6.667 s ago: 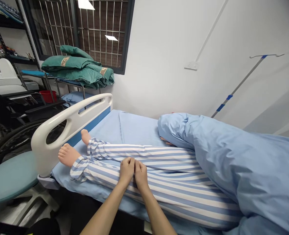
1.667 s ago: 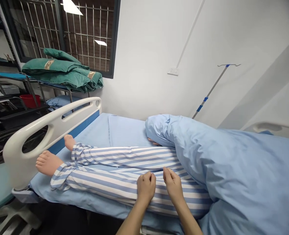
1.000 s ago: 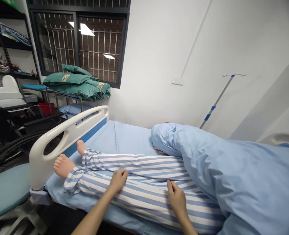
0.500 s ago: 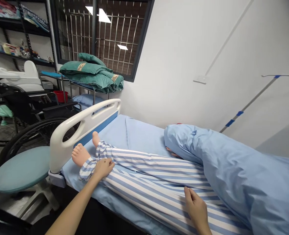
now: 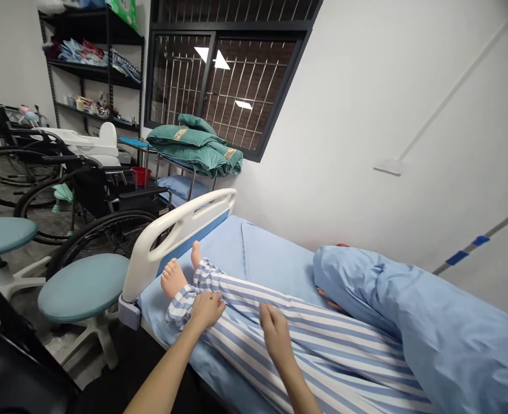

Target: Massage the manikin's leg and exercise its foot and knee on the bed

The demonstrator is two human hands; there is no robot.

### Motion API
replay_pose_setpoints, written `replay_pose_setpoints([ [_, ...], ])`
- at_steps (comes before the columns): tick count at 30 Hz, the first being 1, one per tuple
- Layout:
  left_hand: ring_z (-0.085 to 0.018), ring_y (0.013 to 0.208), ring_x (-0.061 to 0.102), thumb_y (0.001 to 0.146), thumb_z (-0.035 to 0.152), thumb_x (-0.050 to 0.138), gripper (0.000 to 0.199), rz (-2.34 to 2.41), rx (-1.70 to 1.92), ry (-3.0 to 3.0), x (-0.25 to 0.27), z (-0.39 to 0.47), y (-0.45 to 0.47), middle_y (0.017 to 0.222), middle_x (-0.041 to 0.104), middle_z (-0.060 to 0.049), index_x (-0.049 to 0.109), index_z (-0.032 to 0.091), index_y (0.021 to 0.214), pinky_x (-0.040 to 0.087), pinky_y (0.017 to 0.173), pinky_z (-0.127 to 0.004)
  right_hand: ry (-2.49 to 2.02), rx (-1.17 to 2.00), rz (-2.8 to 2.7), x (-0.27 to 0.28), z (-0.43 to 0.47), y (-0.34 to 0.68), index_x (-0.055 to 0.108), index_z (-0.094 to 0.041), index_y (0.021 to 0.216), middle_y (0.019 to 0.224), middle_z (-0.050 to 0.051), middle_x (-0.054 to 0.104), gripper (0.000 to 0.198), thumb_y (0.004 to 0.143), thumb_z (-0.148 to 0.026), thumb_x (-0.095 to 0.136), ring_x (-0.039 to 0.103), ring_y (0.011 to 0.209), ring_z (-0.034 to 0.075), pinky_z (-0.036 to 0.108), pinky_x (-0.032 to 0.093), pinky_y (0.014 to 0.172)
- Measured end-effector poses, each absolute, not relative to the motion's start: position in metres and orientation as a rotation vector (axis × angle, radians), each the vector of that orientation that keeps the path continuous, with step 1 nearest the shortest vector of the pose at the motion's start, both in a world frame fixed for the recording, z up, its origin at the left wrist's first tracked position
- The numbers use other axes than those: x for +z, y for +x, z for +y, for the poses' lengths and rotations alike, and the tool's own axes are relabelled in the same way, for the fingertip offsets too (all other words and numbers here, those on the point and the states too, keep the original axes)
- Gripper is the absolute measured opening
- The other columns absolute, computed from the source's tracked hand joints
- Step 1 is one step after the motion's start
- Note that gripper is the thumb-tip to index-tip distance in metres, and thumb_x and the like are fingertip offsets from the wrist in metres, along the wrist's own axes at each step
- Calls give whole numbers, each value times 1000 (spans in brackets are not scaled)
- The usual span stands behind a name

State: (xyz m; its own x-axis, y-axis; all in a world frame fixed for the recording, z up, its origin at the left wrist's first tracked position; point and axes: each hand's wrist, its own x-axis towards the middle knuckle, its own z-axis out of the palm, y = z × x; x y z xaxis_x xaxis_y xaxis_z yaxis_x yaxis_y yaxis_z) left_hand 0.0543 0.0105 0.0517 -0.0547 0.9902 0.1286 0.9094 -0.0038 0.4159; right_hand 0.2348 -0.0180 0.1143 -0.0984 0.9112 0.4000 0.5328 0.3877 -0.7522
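A figure that looks like a manikin lies on the bed in blue-and-white striped trousers (image 5: 323, 339), its bare feet (image 5: 174, 279) pointing at the footboard. My left hand (image 5: 208, 309) rests with curled fingers on the nearer lower leg, just above the ankle, closed on the trouser leg. Over the same leg, around knee height, is my right hand (image 5: 276, 333), its fingers folded in and thumb against them; no object shows in it. A light blue quilt (image 5: 430, 310) covers the figure from the thighs up, and part of a hand (image 5: 329, 299) peeks from under its edge.
The white footboard (image 5: 180, 224) closes off the bed's left end. Beside it stand a round stool (image 5: 84, 287) and a wheelchair (image 5: 120, 230). Green folded bedding (image 5: 197, 146) lies on a rack below the barred window. An IV pole (image 5: 473, 247) rises behind the bed.
My right hand has moved left along the leg, from the thigh toward the knee, nearer my left hand. The left hand stays by the ankle. The view has turned left and up.
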Motion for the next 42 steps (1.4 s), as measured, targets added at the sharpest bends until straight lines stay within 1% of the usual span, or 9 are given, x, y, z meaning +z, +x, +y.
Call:
replay_pose_setpoints([
  [6, -22, 82, 61, 85, 27, 31, 31, 2031, 510, 2029, 52, 12, 51, 88, 67, -11, 60, 18, 87, 41, 71, -32, -1128, 634, -1834, 95, 2, 151, 39, -19, 54, 48, -4, 41, 38, 85, -40, 37, 37, 48, 10, 23, 25, 50],
  [14, -21, 86, 60, 88, 30, 25, 34, 2093, 589, 2028, 45, 9, 51, 92, 65, -9, 56, 19, 98, 41, 74, -31, -1188, 755, -1682, 40, 12, 150, 46, -18, 57, 53, -1, 49, 37, 85, -40, 38, 41, 52, 12, 23, 27, 51],
  [17, -20, 84, 60, 87, 31, 28, 32, 2094, 608, 1955, 45, 14, 52, 90, 66, -9, 57, 19, 93, 41, 73, -30, -1176, 774, -1621, 42, 15, 150, 46, -18, 55, 51, -2, 47, 37, 84, -40, 40, 40, 50, 12, 23, 27, 50],
  [20, -16, 77, 58, 87, 33, 28, 32, 2018, 885, 1741, 55, 20, 54, 79, 64, -6, 54, 18, 76, 40, 70, -27, -1166, 761, -1556, 42, 19, 149, 44, -18, 53, 49, -2, 45, 38, 83, -41, 40, 39, 49, 12, 23, 27, 49],
  [25, -10, 47, 41, 85, 52, 17, 47, 1585, 1471, 1202, 89, 22, 72, 46, 40, 2, 31, 21, 52, 37, 52, -23, -1136, 820, -1500, 45, 20, 151, 42, -19, 52, 49, -2, 44, 39, 82, -43, 40, 39, 50, 12, 23, 28, 49],
  [29, -8, 42, 32, 83, 56, 21, 48, 1407, 1583, 1036, 89, 19, 86, 42, 29, 5, 25, 22, 50, 34, 46, -22, -1130, 852, -1480, 48, 18, 154, 45, -18, 54, 52, -1, 48, 38, 83, -42, 38, 41, 51, 13, 23, 29, 50],
  [32, -11, 49, 43, 84, 51, 22, 47, 1593, 1537, 1127, 65, 16, 86, 47, 43, 1, 36, 21, 51, 38, 53, -24, -1183, 807, -1474, 47, 16, 154, 45, -18, 54, 51, -1, 49, 37, 83, -41, 38, 42, 51, 13, 23, 29, 50],
  [35, -16, 70, 56, 85, 45, 29, 41, 1791, 1382, 1395, 41, 13, 81, 67, 60, -6, 55, 19, 66, 43, 67, -27, -1244, 753, -1469, 46, 14, 152, 44, -19, 54, 51, -1, 51, 38, 84, -41, 37, 43, 50, 13, 24, 29, 50],
  [42, -18, 91, 58, 88, 32, 28, 37, 1978, 1113, 1677, 30, 13, 78, 94, 66, -9, 62, 20, 96, 42, 83, -30, -1252, 747, -1467, 50, 11, 151, 48, -19, 56, 53, 1, 54, 40, 84, -45, 37, 45, 51, 14, 24, 32, 51],
])
